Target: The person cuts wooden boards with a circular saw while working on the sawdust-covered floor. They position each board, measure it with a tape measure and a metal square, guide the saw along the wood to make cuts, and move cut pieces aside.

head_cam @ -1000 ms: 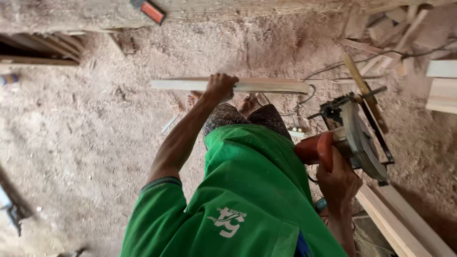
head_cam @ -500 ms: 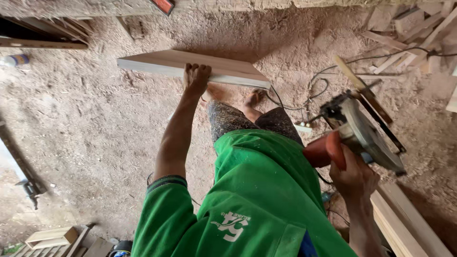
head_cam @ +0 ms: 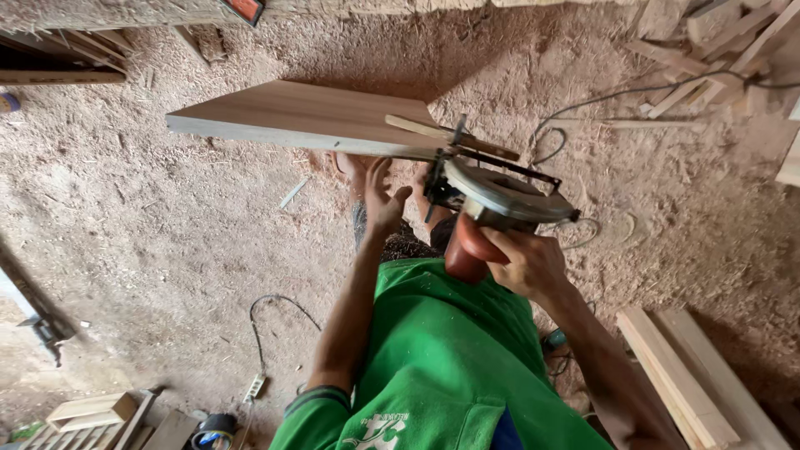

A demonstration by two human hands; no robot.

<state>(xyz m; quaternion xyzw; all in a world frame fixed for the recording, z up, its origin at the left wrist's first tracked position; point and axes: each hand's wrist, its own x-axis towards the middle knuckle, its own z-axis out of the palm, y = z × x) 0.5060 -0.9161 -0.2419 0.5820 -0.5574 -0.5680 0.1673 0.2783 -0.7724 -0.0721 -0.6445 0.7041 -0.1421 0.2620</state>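
Wooden board (head_cam: pixel 300 117) rested tilted above the left hand (head_cam: pixel 379 196), fingers spread beneath it; the right hand (head_cam: pixel 525 262) gripped a circular saw (head_cam: pixel 492 200) against its edge.

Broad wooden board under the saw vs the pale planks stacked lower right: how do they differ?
The broad wooden board is wide and raised off the ground, with the left hand beneath it. The pale stacked planks are narrow and lie on the sawdust floor, untouched. The right hand holds the circular saw at the board's edge. Both are light sawn wood.
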